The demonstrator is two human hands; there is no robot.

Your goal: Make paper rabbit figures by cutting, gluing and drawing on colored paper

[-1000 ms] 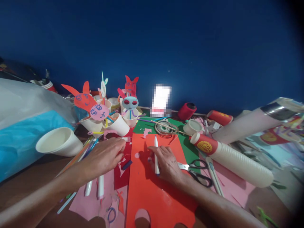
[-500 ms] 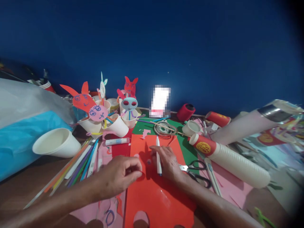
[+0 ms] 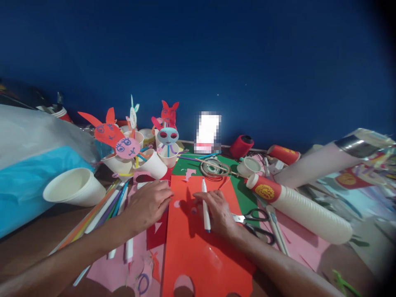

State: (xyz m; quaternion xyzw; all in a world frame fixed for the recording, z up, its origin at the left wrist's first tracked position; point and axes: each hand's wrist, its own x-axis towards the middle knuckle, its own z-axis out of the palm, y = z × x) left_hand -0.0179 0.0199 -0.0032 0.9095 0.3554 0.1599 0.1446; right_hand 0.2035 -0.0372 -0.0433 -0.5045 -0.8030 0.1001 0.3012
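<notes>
My right hand (image 3: 219, 212) rests over the orange-red sheet (image 3: 210, 268), its fingers closed on a white marker (image 3: 206, 210) held upright with the blue tip pointing up. My left hand (image 3: 151, 202) is by the sheet's left edge, over darker red paper (image 3: 154, 235). Its fingers are curled together, and whatever they may hold is hidden. A small pink paper disc (image 3: 177, 203) lies on the sheet between the hands. Black-handled scissors (image 3: 258, 225) lie just right of my right hand.
Paper-face figures (image 3: 128, 147) stand in white cups at the back left. A larger white cup (image 3: 72, 185) lies tilted at the left, near several markers (image 3: 105, 206). A stack of paper cups (image 3: 309, 212) and a utility knife (image 3: 276, 229) lie at the right.
My left hand moved right over the sheet, then back left to its edge. The dark blue cap beside it earlier is no longer visible. My right hand keeps the marker nearly still.
</notes>
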